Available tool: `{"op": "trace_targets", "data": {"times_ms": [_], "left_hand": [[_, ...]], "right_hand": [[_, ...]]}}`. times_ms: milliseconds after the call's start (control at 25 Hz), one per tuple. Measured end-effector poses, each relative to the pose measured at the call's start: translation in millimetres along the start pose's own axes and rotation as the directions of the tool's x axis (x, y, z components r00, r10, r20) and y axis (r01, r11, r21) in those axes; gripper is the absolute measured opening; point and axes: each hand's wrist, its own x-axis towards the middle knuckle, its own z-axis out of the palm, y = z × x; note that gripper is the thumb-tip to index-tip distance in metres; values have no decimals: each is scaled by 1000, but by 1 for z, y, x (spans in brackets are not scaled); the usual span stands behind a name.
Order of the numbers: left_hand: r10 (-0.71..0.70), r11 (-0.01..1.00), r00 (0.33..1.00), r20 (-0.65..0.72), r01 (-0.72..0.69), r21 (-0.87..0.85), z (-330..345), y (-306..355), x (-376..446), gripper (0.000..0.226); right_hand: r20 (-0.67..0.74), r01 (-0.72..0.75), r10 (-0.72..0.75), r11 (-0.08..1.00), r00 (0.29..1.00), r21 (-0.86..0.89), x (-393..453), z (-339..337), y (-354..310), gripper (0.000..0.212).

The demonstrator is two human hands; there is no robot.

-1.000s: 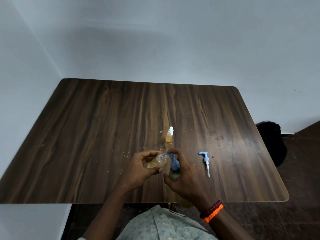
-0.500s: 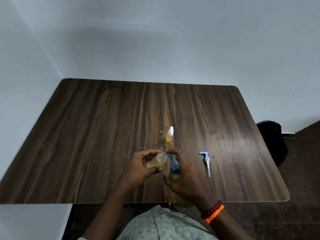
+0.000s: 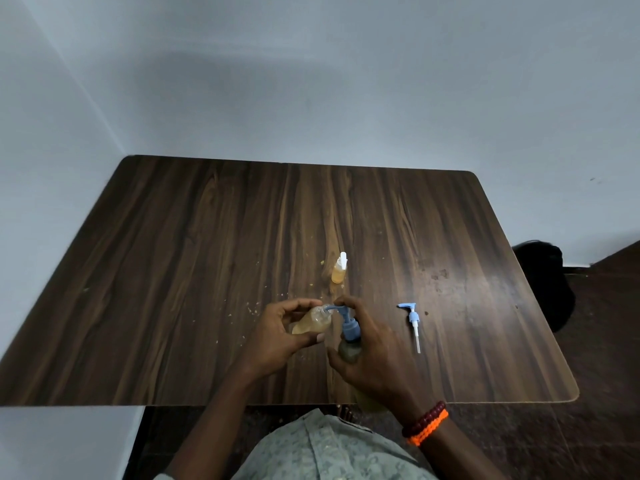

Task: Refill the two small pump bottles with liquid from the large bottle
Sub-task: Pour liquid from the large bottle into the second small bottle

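Note:
My left hand (image 3: 277, 336) holds a small clear bottle (image 3: 313, 322) with amber liquid, tilted so its open mouth points right. My right hand (image 3: 372, 358) grips the large bottle (image 3: 349, 349), whose blue pump head (image 3: 344, 318) has its spout at the small bottle's mouth; a finger rests on top of the pump. A second small bottle (image 3: 339, 268) with amber liquid and a white top stands upright on the table beyond my hands. A loose blue-and-white pump (image 3: 412, 322) lies on the table to the right.
The dark wooden table (image 3: 173, 271) has crumbs and a few drips near the middle. A black object (image 3: 543, 278) sits on the floor past the table's right edge. Walls close in behind and at left.
Both hands and the bottles stay almost in place; the large bottle's pump head sits very slightly lower.

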Motion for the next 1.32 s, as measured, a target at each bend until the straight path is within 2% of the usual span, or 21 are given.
{"op": "trace_targets", "data": {"times_ms": [200, 480, 720, 920, 1160, 1320], "left_hand": [[-16, 1000, 1000, 21, 15, 14, 4, -2, -1, 51], [-14, 1000, 1000, 2, 14, 7, 0, -5, 2, 53], [-19, 999, 1000, 16, 19, 31, 3, -7, -1, 52], [-1, 1000, 1000, 9, 1, 11, 2, -3, 1, 53], [-12, 999, 1000, 20, 11, 36, 5, -6, -1, 52], [-2, 1000, 1000, 12, 2, 26, 4, -5, 1, 53]], "right_hand": [[17, -9, 9, 1000, 1000, 25, 2, -3, -3, 47], [-1, 9, -9, 1000, 1000, 0, -2, -3, 0, 70], [16, -16, 15, 1000, 1000, 10, 1, -3, -3, 47], [27, 4, -3, 1000, 1000, -12, -4, -4, -4, 67], [21, -14, 14, 1000, 1000, -5, 0, -6, -8, 48], [39, -5, 5, 1000, 999, -7, 0, -5, -7, 58]]}}
